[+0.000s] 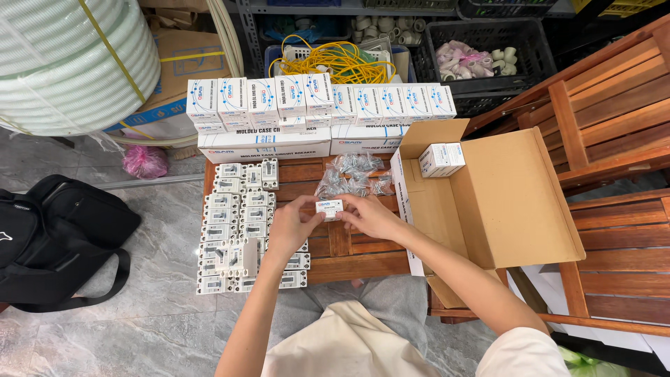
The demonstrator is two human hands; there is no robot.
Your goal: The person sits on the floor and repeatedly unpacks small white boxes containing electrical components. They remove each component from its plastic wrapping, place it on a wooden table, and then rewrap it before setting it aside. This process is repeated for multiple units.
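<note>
My left hand (pixel 292 225) and my right hand (pixel 368 215) together hold a small white box (pixel 329 208) above the wooden table (pixel 349 255). Several white circuit breakers (pixel 234 230) lie in rows on the table's left part, just beside my left hand. Clear bags of screws (pixel 354 176) lie right behind the held box. An open cardboard carton (pixel 502 202) stands to the right of my right hand, with one small white box (pixel 442 159) inside near its back wall.
Rows of small white boxes (pixel 314 98) stand on longer white boxes (pixel 264 145) at the table's back edge. A black backpack (pixel 59 230) lies on the tiled floor left. A large coil of white hose (pixel 70 63) is upper left. Wooden benches (pixel 607 132) stand right.
</note>
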